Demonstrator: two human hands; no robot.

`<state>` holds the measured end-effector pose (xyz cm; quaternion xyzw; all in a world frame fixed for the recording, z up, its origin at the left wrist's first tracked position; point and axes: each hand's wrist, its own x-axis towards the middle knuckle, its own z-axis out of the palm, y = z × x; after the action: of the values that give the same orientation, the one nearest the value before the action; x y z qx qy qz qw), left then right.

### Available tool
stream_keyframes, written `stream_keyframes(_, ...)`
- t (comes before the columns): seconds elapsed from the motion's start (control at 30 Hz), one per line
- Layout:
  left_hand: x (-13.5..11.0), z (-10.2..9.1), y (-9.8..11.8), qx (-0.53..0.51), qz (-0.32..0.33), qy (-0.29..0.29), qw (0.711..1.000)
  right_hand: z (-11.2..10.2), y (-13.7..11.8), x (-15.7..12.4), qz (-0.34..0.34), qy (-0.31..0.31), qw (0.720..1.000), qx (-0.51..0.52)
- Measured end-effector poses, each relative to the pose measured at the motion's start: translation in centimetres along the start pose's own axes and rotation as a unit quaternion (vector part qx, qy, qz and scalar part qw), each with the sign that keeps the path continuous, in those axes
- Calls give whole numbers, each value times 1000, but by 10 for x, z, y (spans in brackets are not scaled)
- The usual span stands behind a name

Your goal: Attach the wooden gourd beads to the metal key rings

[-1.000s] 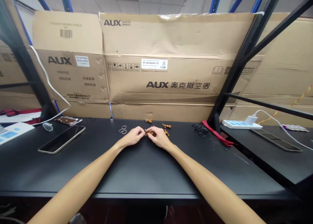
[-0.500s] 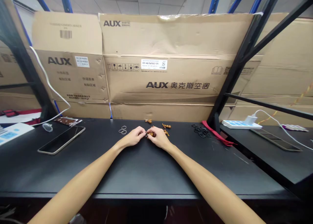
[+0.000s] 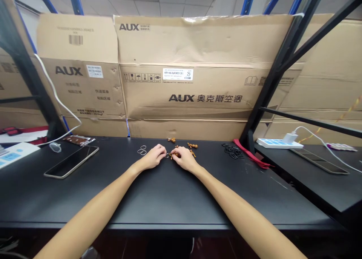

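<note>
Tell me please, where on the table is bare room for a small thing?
Bare table shows between the left forearm and right forearm; between the phone and left forearm; and right of the right forearm, nearer than the red strap. It is crowded around the left hand and right hand, by metal rings and brown ornaments.

"AUX" stands on the left carton [image 3: 79, 81] and wide carton [image 3: 209, 81] (whose white label [image 3: 178, 74] reads "25").
</note>
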<state>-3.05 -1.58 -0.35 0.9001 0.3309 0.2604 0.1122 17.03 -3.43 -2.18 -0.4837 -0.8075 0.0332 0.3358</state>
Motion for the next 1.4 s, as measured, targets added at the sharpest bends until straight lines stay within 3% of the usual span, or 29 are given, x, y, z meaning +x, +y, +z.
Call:
stream_keyframes(0.2, -2, -4, -2, 68, 50, 10, 996, -2, -2, -1, -19, -27, 998, -55)
stream_keyframes(0.43, -4, -2, 1, 49, 28, 15, 998, -6, -9, -3, -40, -36, 994, -96)
stream_keyframes(0.7, -3, 7, 10, 81, 22, 26, 996, 0, -4, -2, -94, -24, 995, -33)
stream_keyframes(0.77, -1, 8, 7, 76, 21, 28, 996, 1, -3, -2, -86, -23, 996, -25)
stream_keyframes(0.97, 0, 5, -3, 51, 26, 29, 998, -2, -2, -1, 22, 3, 998, -59)
stream_keyframes(1.27, 0, 9, -3, 80, 14, 27, 996, 4, 0, -2, -66, -6, 998, 4)
stream_keyframes(1.4, 1, 9, -2, 69, 30, 23, 997, 1, -1, -1, -20, -3, 1000, -21)
